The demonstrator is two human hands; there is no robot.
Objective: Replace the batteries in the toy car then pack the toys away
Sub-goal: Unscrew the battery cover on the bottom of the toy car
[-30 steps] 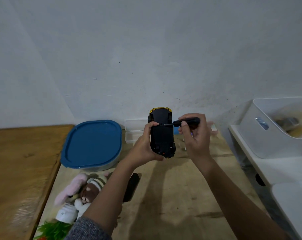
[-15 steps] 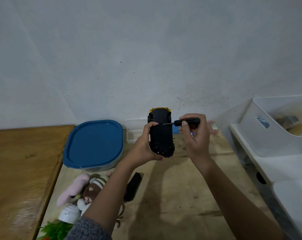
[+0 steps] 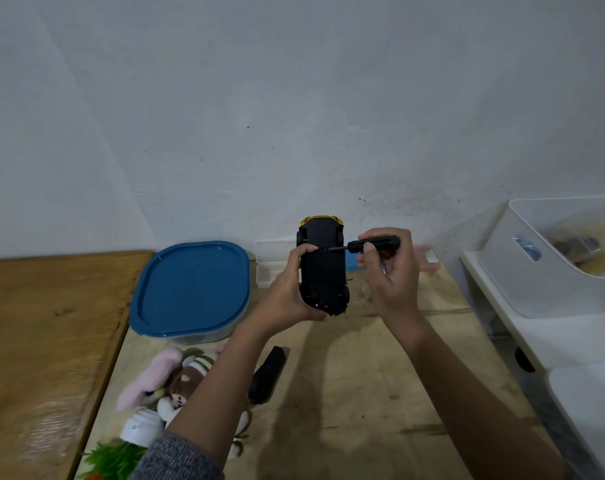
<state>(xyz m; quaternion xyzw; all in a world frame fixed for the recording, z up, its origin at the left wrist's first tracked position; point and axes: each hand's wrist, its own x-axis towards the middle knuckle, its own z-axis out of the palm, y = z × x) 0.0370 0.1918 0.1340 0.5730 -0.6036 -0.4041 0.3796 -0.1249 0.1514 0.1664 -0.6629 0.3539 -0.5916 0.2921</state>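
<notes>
Early yet: left hand [image 3: 287, 296] grips the upturned car [image 3: 323, 268] above the worktop [image 3: 363, 375], right fingers [image 3: 375, 242] pinch the screwdriver [image 3: 370, 244] at its underside screw; batteries and packing remain.

My plywood table [image 3: 380, 393], blue-lidded tub [image 3: 190, 289] at its back left, clear boxes [image 3: 271, 268] against the wall, plush toys [image 3: 176, 379] (one pink, one brown) near the front, black oblong piece [image 3: 268, 375] just beside them.

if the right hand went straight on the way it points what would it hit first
The toy car: the screwdriver in the right hand seems to touch its black underside, near the left hand.
</notes>
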